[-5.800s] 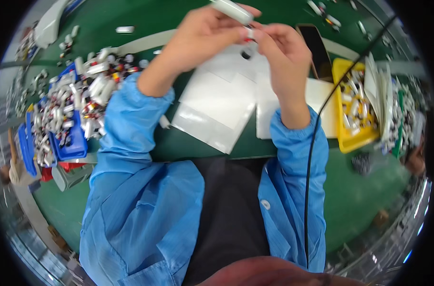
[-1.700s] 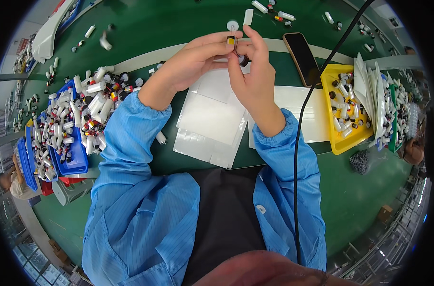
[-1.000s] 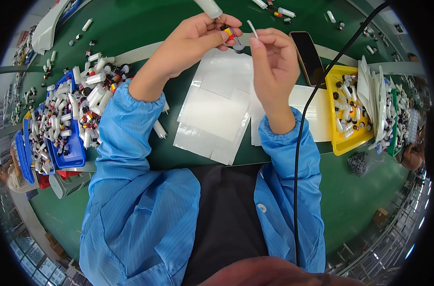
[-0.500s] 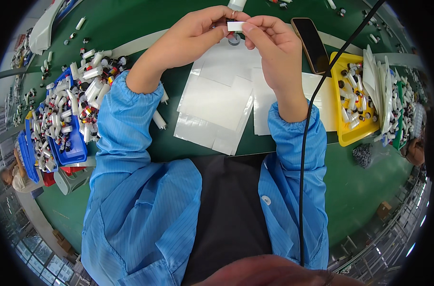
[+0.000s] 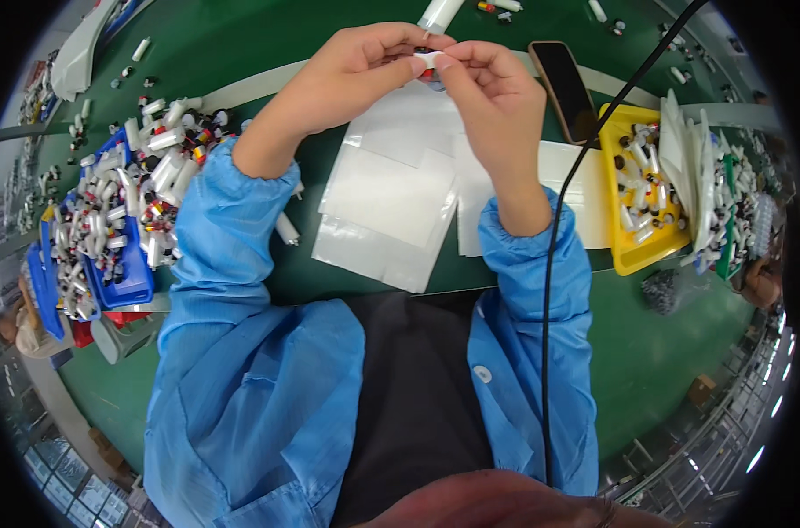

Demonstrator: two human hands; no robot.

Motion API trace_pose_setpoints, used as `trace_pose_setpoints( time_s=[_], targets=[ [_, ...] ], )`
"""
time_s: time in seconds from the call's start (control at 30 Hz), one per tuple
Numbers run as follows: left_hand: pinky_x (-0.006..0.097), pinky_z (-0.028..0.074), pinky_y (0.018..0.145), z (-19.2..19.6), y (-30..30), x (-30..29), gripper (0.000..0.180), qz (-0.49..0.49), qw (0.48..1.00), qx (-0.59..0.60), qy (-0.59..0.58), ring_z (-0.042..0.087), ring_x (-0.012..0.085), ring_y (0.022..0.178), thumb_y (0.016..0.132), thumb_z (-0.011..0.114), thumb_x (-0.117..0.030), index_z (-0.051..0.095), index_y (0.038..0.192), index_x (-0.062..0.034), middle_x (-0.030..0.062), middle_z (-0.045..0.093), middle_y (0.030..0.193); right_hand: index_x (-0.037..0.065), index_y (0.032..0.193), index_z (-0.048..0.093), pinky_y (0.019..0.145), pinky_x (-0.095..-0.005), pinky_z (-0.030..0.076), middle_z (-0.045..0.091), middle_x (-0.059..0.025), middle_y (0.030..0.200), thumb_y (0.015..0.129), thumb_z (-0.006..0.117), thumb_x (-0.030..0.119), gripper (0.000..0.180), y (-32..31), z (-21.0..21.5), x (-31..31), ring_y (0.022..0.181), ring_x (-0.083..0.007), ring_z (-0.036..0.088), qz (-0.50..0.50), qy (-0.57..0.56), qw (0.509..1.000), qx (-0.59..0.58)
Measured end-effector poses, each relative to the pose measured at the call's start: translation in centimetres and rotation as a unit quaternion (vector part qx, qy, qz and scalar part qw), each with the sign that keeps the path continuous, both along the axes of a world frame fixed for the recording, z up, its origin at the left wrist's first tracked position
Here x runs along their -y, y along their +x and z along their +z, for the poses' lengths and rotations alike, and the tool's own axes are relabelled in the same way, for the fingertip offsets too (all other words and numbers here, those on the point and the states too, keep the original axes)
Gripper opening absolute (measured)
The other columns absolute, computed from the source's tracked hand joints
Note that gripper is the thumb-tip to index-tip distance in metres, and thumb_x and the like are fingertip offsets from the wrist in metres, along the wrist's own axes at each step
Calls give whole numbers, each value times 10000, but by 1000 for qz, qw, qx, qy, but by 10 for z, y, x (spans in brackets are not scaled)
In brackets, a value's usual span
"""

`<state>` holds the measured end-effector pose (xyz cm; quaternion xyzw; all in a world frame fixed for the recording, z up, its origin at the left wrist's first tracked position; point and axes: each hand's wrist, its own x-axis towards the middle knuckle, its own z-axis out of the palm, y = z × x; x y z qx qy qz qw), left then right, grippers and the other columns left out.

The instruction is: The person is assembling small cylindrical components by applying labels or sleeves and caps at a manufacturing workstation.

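Observation:
My left hand (image 5: 351, 70) is closed at the far middle of the bench, its fingers around a small part with black and red pieces. A white tube (image 5: 441, 14) sticks out beyond these fingers and seems to belong to that part. My right hand (image 5: 503, 97) pinches a small white strip (image 5: 430, 58) between thumb and fingers and presses it against the part. My left thumb touches the strip's other end. Fingers hide most of the part. Below the hands lie overlapping white sheets (image 5: 382, 194).
A heap of white tubes with black and red ends (image 5: 167, 163) spills over blue trays (image 5: 136, 286) at left. To the right are a phone (image 5: 565, 88), a yellow tray (image 5: 633, 260) of similar parts, and a stack of white sheets (image 5: 679, 163). A black cable (image 5: 554, 290) hangs across my right sleeve.
The white strip stood out flat from the part; now it is bent and pressed against it. My right hand has moved slightly left and down, closer to my left fingers.

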<state>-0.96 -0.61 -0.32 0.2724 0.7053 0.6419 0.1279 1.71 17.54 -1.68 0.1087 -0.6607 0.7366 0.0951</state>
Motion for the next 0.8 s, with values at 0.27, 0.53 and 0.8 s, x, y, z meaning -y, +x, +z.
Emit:
trace_pose_setpoints(
  time_s=[0.27, 0.53, 0.8],
  targets=[
    [274, 453, 971, 7, 4, 9, 380, -87, 994, 43, 57, 583, 116, 1079, 1024, 510, -90, 515, 1386, 26, 75, 639, 1231, 28, 1153, 590, 772, -255, 489, 561, -20, 996, 866, 715, 46, 313, -10, -5, -16, 862, -116, 602, 121, -149, 977, 96],
    [304, 539, 893, 39, 6, 23, 362, 52, 997, 57, 33, 671, 161, 995, 943, 641, -33, 587, 1291, 50, 116, 698, 1110, 66, 1015, 603, 723, -220, 420, 618, 14, 912, 884, 721, 96, 178, -6, 6, -12, 805, -71, 547, 117, -144, 970, 159],
    [400, 565, 828, 12, -131, 164, 418, 271, 764, -175, -559, 706, 319, 951, 803, 686, -74, 655, 1218, -40, 174, 711, 1048, 27, 964, 622, 655, -181, 398, 606, 18, 846, 875, 726, 82, 148, -14, 7, -24, 723, -38, 509, -6, -166, 982, 89]
  ],
)
